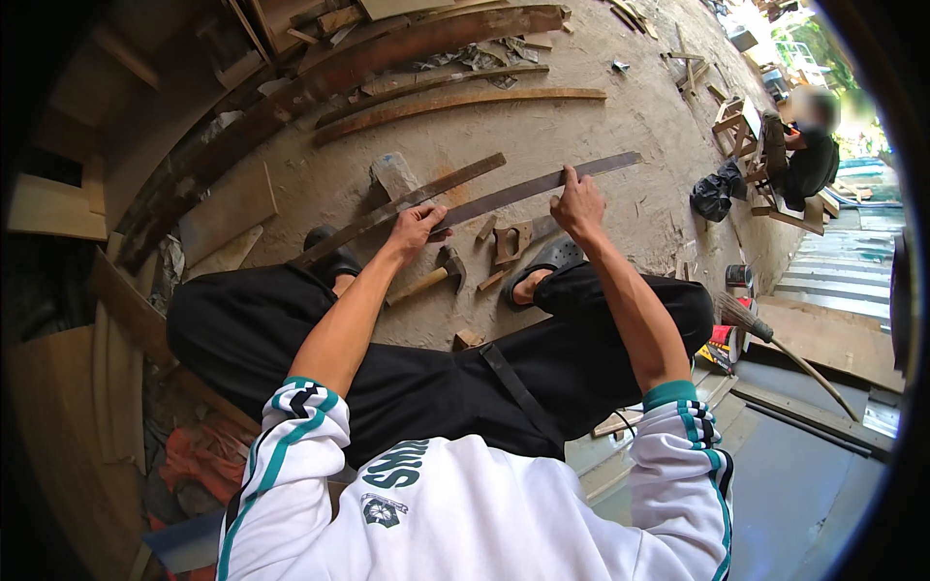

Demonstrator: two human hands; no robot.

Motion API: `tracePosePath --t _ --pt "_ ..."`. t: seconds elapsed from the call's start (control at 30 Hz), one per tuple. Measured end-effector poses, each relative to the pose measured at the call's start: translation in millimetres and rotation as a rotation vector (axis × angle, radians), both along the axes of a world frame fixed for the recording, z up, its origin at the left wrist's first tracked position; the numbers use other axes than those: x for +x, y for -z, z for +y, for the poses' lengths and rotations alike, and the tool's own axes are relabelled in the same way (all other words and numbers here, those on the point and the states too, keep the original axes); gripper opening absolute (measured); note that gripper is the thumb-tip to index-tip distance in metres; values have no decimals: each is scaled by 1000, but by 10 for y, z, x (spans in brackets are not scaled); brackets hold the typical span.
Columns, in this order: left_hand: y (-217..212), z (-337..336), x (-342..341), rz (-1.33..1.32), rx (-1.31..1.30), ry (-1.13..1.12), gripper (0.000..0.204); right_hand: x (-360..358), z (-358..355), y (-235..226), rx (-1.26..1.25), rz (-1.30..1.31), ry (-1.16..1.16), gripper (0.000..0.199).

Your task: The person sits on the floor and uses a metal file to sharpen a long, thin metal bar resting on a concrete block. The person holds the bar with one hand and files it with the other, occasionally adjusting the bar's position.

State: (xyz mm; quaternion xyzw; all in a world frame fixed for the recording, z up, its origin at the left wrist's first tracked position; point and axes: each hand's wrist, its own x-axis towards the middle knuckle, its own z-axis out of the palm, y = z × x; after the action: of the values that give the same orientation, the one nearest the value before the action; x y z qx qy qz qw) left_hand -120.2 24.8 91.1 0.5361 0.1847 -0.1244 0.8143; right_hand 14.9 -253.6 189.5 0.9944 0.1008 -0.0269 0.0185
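A long, thin dark wooden strip (511, 196) is held out in front of me, slanting up to the right. My left hand (415, 230) pinches its left end. My right hand (579, 205) grips it nearer the far end, index finger laid over the edge and the other fingers curled. Another wooden strip (455, 178) runs past my left hand toward my left shoe; whether that hand touches it is hard to tell. On the ground between my feet lie a hammer (421, 286) with a wooden handle and a handsaw (509, 244), its blade partly hidden by my right forearm.
Several long boards (465, 108) lie across the far ground. Wood panels (232, 213) lean at the left. A black plastic bag (717, 191) sits at right, near a seated person (812, 160). By my right knee are a brush (746, 317) with a long handle and cans (739, 278).
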Motion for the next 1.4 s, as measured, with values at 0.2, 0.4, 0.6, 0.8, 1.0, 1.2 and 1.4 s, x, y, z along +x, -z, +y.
tracePosePath --t 0.2,0.4,0.6,0.8,1.0,1.2,1.4 --pt "311 3 43 16 140 -72 32 50 62 819 518 136 165 69" --pt "599 56 134 80 115 -131 32 144 293 1226 1380 744 802 75" --pt "679 53 324 63 224 -107 33 382 425 1477 1590 915 705 53" --pt "689 240 460 -150 1165 -33 44 695 455 1754 1671 831 787 40" --pt "800 372 417 127 1296 224 77 955 440 1952 1651 803 728 36" --pt "765 353 494 261 1244 313 69 1004 544 1985 1677 736 729 30" --pt "764 359 552 297 1161 332 68 1004 434 2043 1725 774 681 30"
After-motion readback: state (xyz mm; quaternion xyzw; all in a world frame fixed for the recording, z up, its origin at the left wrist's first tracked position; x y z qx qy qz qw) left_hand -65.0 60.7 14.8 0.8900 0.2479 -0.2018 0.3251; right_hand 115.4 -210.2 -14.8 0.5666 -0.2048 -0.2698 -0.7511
